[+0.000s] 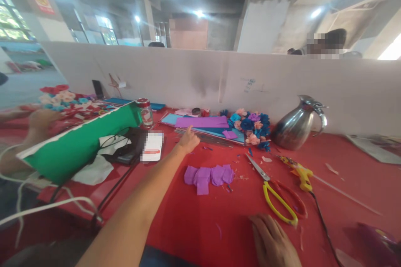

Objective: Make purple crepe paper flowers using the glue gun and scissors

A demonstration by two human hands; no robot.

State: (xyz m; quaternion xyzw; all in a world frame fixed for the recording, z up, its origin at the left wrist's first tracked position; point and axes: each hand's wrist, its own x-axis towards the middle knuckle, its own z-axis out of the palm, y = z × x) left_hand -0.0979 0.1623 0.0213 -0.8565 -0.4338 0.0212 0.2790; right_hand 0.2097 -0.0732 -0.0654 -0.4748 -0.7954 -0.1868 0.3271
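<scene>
My left hand (188,141) reaches forward across the red table (194,221), fingers curled and the index finger touching the near edge of a stack of coloured paper sheets (202,124), purple on top. My right hand (275,240) lies flat on the red cloth near the front edge, fingers stretched out, holding nothing. Just beyond it lie yellow and red scissors (275,191). Several cut purple paper pieces (208,175) sit in a small pile between the two hands.
A yellow glue gun (299,171) with a black cord lies right of the scissors. A steel jug (296,124) stands at the back right, paper flowers (252,125) beside the sheets. A green box (78,141), a glass jar (145,113) and a co-worker's hand (42,118) are at left.
</scene>
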